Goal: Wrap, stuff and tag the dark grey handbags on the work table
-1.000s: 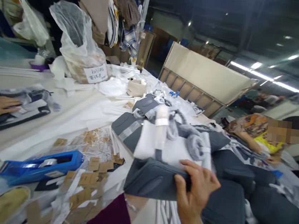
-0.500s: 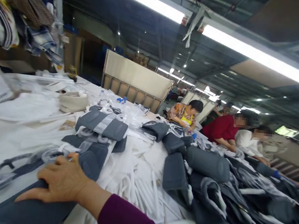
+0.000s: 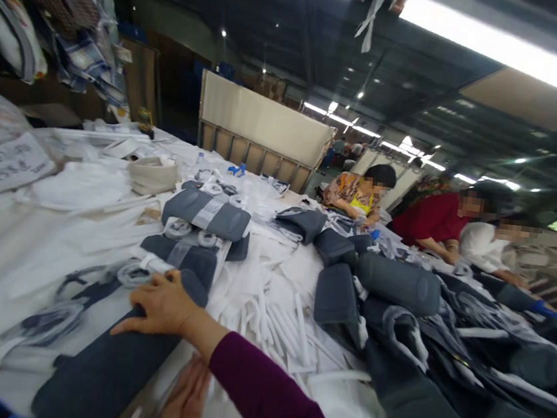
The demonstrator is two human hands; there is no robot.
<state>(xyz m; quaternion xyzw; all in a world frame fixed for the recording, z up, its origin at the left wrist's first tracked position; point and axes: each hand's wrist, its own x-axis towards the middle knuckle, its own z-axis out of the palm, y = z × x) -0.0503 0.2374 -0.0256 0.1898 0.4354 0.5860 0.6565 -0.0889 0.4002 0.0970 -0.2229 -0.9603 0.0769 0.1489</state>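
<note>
My right hand, in a purple sleeve, rests palm down on the far part of a long dark grey fabric pad. Its thumb and fingers are spread over the cloth. Below that forearm my left hand shows partly, fingers straight and side by side, near the pad's right edge; the forearm hides its tips. Coiled grey cables in clear plastic lie left of the pad. Just beyond my right hand sits a stack of folded grey pads, the top one wrapped with a clear band.
White strips lie heaped mid-table. More grey pads and cables are piled along the right. A beige fabric bin and a handwritten sign are at the left. Several co-workers lean over the table's far right side.
My right hand and the long pad beneath it have moved right. My left hand has come into view below the right forearm. The camera view has also shifted slightly.
</note>
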